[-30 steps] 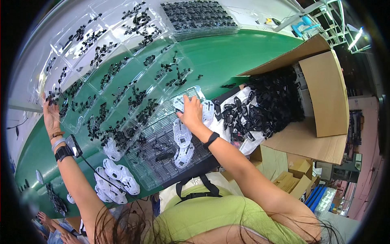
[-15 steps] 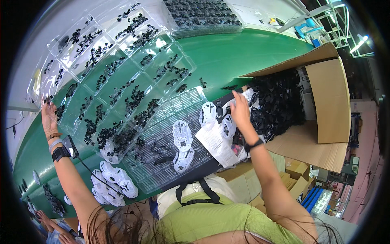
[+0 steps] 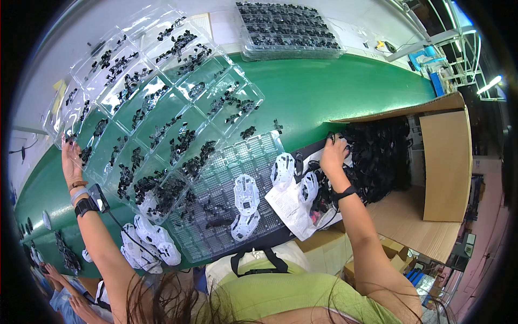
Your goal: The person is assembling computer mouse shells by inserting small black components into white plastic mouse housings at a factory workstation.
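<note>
My left hand (image 3: 71,162) grips the left edge of a large clear plastic tray (image 3: 127,116). The tray is divided into compartments with small black clips in them, and it is tilted above the green work surface. At the mouth of a cardboard box, my right hand (image 3: 334,155) has its fingers curled on a black plastic part at the edge of a heap of black parts (image 3: 377,156). Partly under the tray, a gridded clear tray (image 3: 210,232) carries two joined white plastic shells (image 3: 246,194). More white shells (image 3: 282,168) lie on a printed paper sheet (image 3: 286,208) near my right wrist.
The open cardboard box (image 3: 448,162) lies on its side at the right, flaps spread. Stacked trays (image 3: 288,27) of black parts stand at the back. White shells (image 3: 154,240) are piled by my left forearm. Another person's hands (image 3: 54,278) show at the lower left.
My right hand has moved from over the white shells and paper toward the black heap, and its fingers have curled. My left hand keeps hold of the tray. The whole view has shifted slightly.
</note>
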Tool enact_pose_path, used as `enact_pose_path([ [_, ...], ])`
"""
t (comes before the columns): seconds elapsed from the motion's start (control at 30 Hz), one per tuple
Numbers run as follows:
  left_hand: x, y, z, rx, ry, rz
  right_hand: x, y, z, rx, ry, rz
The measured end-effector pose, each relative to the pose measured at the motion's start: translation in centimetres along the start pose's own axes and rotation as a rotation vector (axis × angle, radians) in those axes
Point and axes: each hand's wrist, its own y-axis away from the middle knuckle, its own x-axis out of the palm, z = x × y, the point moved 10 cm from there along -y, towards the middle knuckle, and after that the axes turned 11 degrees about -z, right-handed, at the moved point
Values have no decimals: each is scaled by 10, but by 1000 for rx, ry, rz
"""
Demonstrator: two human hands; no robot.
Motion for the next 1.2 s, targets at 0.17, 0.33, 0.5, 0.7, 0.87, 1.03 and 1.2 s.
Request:
enact_pose_path([
  [0.17, 18, 12, 12, -39, 19, -93, 28, -34, 115, 171, -437, 233],
  [0.33, 35, 26, 1, -3, 0, -68, 52, -40, 164, 321, -272, 464],
  [0.5, 35, 34, -8, -23, 2, -57, 54, -53, 188, 134, -414, 405],
  [0.7, 48, 35, -6, -4, 27, -44, 92, -66, 181, 81, -819, 425],
  [0.87, 13, 26, -12, 4, -7, -18, 47, -57, 162, 185, -1043, 282],
  [1.03, 17, 15, -2, -16, -6, -13, -1, 22, 199, -292, -1029, 424],
  [1.2, 20, 15, 0, -29, -6, -22, -20, 26, 209, -362, -728, 416],
])
